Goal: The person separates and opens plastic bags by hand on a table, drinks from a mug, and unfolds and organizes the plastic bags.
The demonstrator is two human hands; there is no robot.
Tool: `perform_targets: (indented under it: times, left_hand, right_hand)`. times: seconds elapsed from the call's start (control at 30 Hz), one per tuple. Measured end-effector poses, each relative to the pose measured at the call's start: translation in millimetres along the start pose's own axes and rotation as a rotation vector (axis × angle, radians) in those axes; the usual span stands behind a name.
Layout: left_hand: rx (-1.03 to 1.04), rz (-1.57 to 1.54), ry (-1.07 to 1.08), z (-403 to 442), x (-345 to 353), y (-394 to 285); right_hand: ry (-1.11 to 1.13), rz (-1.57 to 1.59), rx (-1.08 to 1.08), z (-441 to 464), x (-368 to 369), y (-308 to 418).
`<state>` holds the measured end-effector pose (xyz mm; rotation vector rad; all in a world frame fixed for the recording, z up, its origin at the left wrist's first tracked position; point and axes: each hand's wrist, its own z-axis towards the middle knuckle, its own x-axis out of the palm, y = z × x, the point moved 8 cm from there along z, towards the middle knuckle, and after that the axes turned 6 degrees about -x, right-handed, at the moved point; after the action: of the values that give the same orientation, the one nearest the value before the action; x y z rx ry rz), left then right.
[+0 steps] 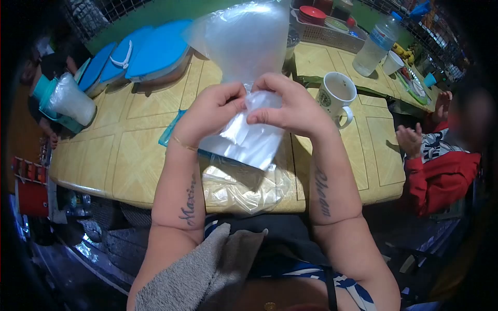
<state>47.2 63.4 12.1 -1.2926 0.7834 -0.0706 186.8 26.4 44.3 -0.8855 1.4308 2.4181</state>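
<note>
A puffed-up clear plastic bag (246, 44) rises from between my two hands, its narrow gathered end at my fingers. My left hand (211, 111) pinches this gathered plastic, thumb and fingers closed. From the other side my right hand (295, 106) grips it too, its thumb lying over the plastic. Just below them is a flat stack of clear plastic bags (244, 142) with a dark edge. Crumpled clear wrapping (249, 189) lies under the stack at the table's front edge. Whether the inflated bag holds anything cannot be made out.
Blue-lidded containers (158, 49) stand at the back left, near a teal pitcher (46, 96) and a filled plastic bag (75, 98). Right of my hands are a mug (337, 93) and a water bottle (376, 46). A person in a red sleeve (441, 179) sits at the right.
</note>
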Motion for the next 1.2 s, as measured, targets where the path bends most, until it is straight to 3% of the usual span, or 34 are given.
perform_targets:
  times: [0.07,0.17,0.27,0.37,0.47,0.57,0.67,0.77,0.97,1.07,1.17,1.2]
  left_hand:
    - [-0.006,-0.234,-0.093,-5.6,-7.6,-7.6]
    - [0.083,-0.473,-0.213,-5.8,-13.9,-18.1]
    - [0.115,-0.477,-0.228,-4.2,-17.6,-14.5]
    - [0.061,-0.358,-0.225,-2.1,-16.9,-10.0]
    - [-0.036,-0.2,-0.186,-4.5,-14.1,-4.4]
    - [-0.026,-0.274,-0.143,-4.8,-7.6,-5.8]
    - [0.027,-0.194,-0.16,-2.9,-8.6,-7.8]
    - [0.014,-0.081,-0.216,-2.5,-12.8,-7.1]
    - [-0.035,-0.047,-0.353,-3.9,-27.0,-1.3]
    - [0.019,-0.014,-0.316,-5.0,-24.4,-9.3]
    - [0.171,0.073,-0.247,-9.9,-14.9,-31.3]
    - [0.191,-0.021,-0.252,-12.1,-14.9,-32.0]
  right_hand:
    - [-0.091,-0.011,-0.13,-2.9,-6.0,11.5]
    - [-0.055,0.218,0.048,-3.5,-6.2,-0.5]
    - [-0.058,0.181,0.185,0.2,-4.4,-12.4]
    - [-0.036,0.168,0.17,-2.1,-2.4,-18.2]
    - [-0.085,0.203,0.039,-2.1,-4.3,0.7]
    - [-0.2,0.296,-0.097,1.4,-1.3,10.8]
    - [-0.122,0.255,0.002,4.0,8.0,-7.7]
    - [-0.107,0.102,-0.038,2.4,2.6,-4.6]
    - [0.309,-0.076,-0.032,-8.4,15.1,-6.0]
    - [0.275,0.004,0.117,-6.5,9.8,-8.1]
    - [-0.179,0.103,-0.038,-1.1,-10.1,3.1]
    - [-0.179,-0.023,-0.105,-2.9,-9.6,14.0]
